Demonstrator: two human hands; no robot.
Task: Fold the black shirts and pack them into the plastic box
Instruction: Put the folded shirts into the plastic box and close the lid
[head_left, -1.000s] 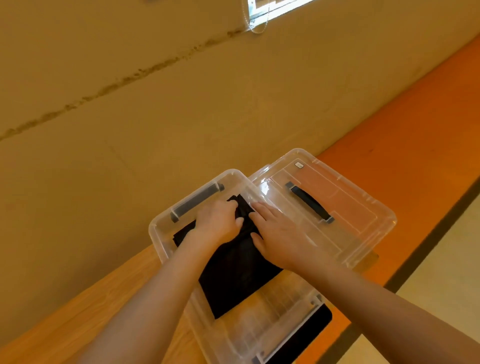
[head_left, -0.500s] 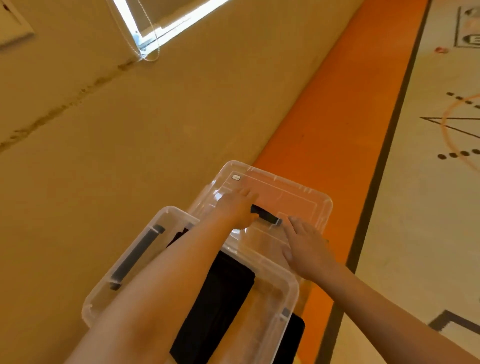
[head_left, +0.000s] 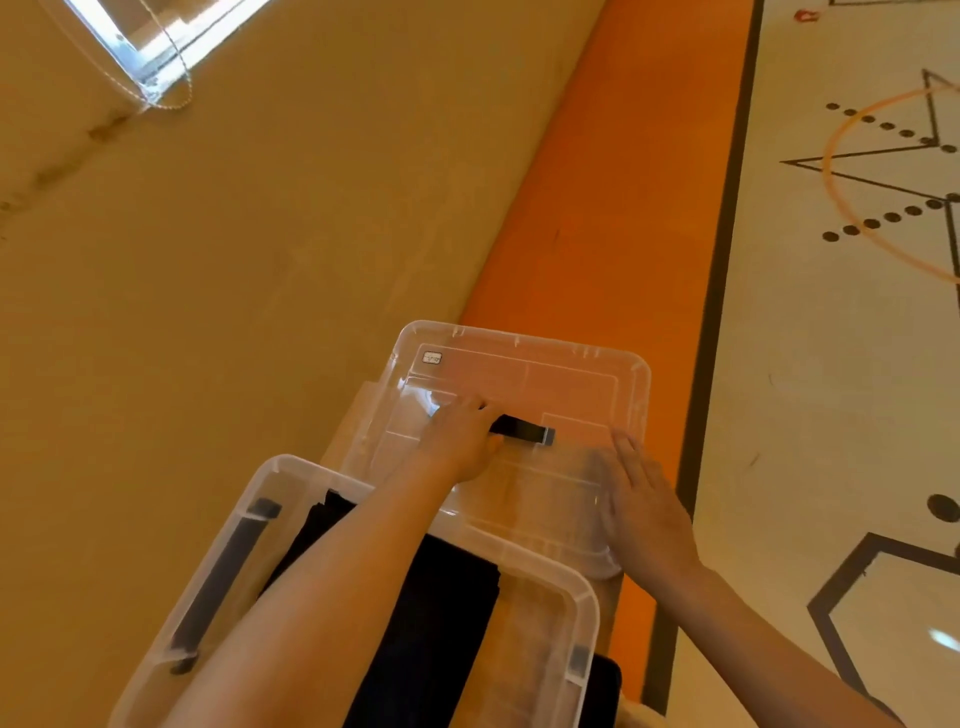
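Inside the clear plastic box (head_left: 332, 613), folded black shirts (head_left: 441, 623) lie packed; left hand (head_left: 457, 441) grips the transparent lid's black handle (head_left: 522, 428), right hand (head_left: 641, 512) flat on the lid (head_left: 519, 364); closing remains.

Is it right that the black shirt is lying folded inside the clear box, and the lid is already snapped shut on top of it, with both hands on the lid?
Not quite. The lid is not on the box; the head view shows it lying beyond the open box. The rest holds: the black shirt lies inside, the left hand is at the lid's handle, and the right hand rests on its near edge.
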